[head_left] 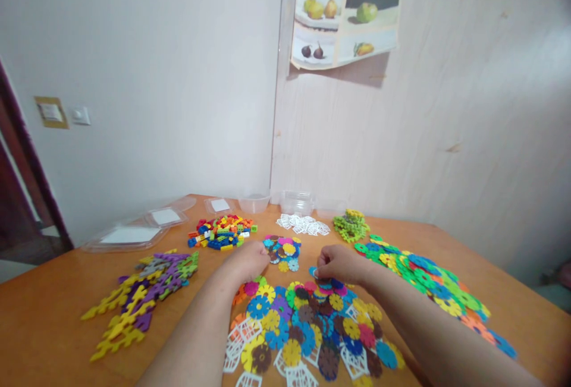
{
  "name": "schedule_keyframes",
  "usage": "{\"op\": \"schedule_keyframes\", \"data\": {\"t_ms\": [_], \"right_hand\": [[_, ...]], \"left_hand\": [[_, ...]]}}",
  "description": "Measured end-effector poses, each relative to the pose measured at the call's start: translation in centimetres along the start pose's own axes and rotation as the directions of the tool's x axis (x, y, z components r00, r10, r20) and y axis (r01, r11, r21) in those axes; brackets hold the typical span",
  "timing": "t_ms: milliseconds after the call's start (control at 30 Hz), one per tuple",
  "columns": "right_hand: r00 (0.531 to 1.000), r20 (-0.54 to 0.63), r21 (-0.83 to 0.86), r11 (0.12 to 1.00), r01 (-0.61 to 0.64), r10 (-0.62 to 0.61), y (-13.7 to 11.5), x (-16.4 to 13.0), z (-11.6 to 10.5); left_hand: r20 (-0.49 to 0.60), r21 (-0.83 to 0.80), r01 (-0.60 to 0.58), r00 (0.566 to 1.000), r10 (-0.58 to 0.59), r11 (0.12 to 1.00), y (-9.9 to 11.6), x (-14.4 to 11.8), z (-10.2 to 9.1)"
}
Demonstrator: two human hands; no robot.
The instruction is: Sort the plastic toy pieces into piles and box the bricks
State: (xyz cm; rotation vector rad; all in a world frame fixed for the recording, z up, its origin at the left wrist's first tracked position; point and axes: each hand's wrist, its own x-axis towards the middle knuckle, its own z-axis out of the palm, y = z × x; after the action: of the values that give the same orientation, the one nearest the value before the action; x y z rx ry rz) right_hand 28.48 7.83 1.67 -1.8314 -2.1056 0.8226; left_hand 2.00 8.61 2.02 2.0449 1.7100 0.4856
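Sorting looks underway: the right hand [341, 264] pinches a blue snowflake disc [313, 271] at the far edge of the mixed disc pile [307, 327] on the worktop [53, 310], the left hand [248, 261] rests curled and seemingly empty beside the small disc cluster [282, 251], where the disc likely needs carrying next

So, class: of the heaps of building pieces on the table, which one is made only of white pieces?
The small heap of white square lattice pieces at the far edge, just before the clear tubs; every other heap is coloured or mixed.
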Motion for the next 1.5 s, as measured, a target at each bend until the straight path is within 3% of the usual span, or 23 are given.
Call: {"op": "schedule_keyframes", "data": {"t_ms": [167,333,500,633,733,933,1067,1500], "right_hand": [[0.999,-0.05,-0.07,0.997,-0.02,0.017,-0.3,-0.2,-0.2],[0.999,-0.024,0.155,0.987,0.039,-0.036,-1.0,0.2,0.4],[0.997,-0.037,0.292,0.953,0.079,-0.072,-3.1,1.1,1.1],[0.992,-0.109,0.256,0.963,0.083,-0.056,-4.2,1.8,1.3],[0.987,-0.159,0.187,0.98,0.068,-0.038,-3.7,1.6,0.7],[0.999,-0.043,0.05,0.999,0.006,-0.004,-2.0,0.2,-0.5],[0.999,-0.045,-0.071,0.997,-0.029,0.026,-1.9,0.1,-0.3],[0.999,0.013,0.064,0.997,-0.036,0.036,-2.2,0.8,0.4]], "left_hand": [[0.01,-0.008,0.015,1.0,-0.015,1.0,-0.1,0.0,0.2],[0.015,-0.028,0.038,0.999,-0.037,0.999,0.2,-0.2,0.0],[0.016,-0.047,0.012,1.0,-0.012,0.999,0.3,-0.5,-0.3],[0.019,-0.054,0.026,1.0,-0.025,0.998,0.2,-0.4,-0.2],[0.02,-0.032,0.019,1.0,-0.018,0.999,0.2,-0.3,-0.2],[-0.001,-0.016,0.02,1.0,-0.02,1.0,0.1,-0.1,0.1],[0.005,-0.01,0.025,1.0,-0.025,1.0,-0.1,0.0,0.2],[0.004,-0.029,0.017,1.0,-0.017,0.999,0.1,-0.3,-0.1]]}}
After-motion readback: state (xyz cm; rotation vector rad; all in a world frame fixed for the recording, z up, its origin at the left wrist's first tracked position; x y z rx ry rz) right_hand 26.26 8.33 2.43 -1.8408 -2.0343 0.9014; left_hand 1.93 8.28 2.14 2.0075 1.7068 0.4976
